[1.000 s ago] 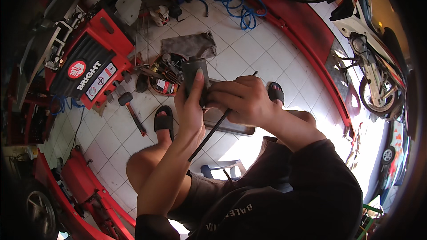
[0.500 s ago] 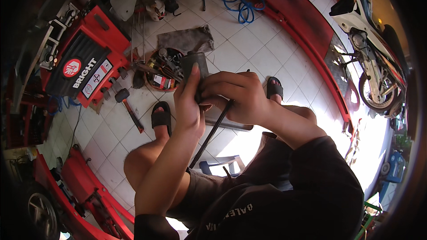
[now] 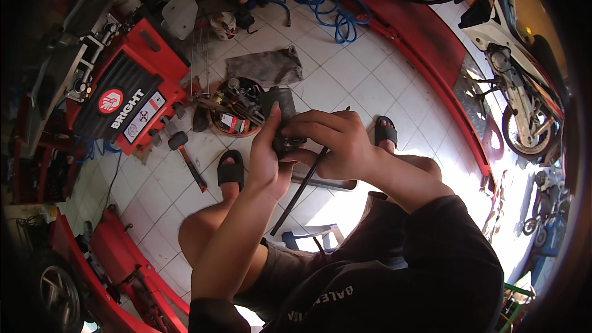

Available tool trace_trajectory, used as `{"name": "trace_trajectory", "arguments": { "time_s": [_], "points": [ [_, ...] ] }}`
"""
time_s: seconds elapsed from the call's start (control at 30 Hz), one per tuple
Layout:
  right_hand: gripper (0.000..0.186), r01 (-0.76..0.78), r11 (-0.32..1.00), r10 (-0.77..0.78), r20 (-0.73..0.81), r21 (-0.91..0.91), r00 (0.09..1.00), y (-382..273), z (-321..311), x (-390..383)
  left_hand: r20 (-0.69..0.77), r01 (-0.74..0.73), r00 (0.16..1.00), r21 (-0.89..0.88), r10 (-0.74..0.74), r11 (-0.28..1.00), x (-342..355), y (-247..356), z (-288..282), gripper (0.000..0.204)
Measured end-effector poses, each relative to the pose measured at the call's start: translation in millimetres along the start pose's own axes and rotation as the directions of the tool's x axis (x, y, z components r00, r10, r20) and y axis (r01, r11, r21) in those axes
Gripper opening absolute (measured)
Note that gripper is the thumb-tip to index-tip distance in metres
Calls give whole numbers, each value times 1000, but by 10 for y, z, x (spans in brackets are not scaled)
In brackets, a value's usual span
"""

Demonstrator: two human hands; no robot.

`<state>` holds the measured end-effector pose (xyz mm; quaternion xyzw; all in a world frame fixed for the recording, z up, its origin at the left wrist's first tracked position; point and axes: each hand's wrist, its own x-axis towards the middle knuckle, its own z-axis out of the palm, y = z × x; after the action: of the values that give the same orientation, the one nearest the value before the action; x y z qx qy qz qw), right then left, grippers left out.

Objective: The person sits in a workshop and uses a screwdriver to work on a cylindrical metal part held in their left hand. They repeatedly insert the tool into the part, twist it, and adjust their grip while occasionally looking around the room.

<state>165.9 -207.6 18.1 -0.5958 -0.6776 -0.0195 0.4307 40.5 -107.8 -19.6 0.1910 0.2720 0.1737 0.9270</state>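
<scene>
Overlapping tray (image 3: 336, 183): right hand (image 3: 344, 146); mallet (image 3: 187, 158), cloth (image 3: 264, 66) on floor (image 3: 354, 83).

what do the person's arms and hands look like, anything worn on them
The bare left hand and bare right hand show no gloves, watch or bracelet. Loose black fabric sleeves end near the elbows, leaving both forearms uncovered; the matching black shirt has pale lettering.
</scene>
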Motion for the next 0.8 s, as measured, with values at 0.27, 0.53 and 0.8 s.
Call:
{"name": "trace_trajectory", "arguments": {
  "time_s": [0.27, 0.53, 0.8],
  "points": [
    [28, -77, 996, 74, 43, 50, 996, 10, -3, -24, 1, -86, 996, 64, 86, 994, 70, -36, -45, 27],
    [29, -25, 999, 26, 35, -19, 999, 23, 16, -15, -22, -173, 984, 140, 178, 975, 91, -54, 30, 28],
    [31, 211, 950, -200, 70, -229, 977, 82, -69, -47, 62, -217, 976, 189, 208, 958, 127, -77, -82, 26]
  ]
}}
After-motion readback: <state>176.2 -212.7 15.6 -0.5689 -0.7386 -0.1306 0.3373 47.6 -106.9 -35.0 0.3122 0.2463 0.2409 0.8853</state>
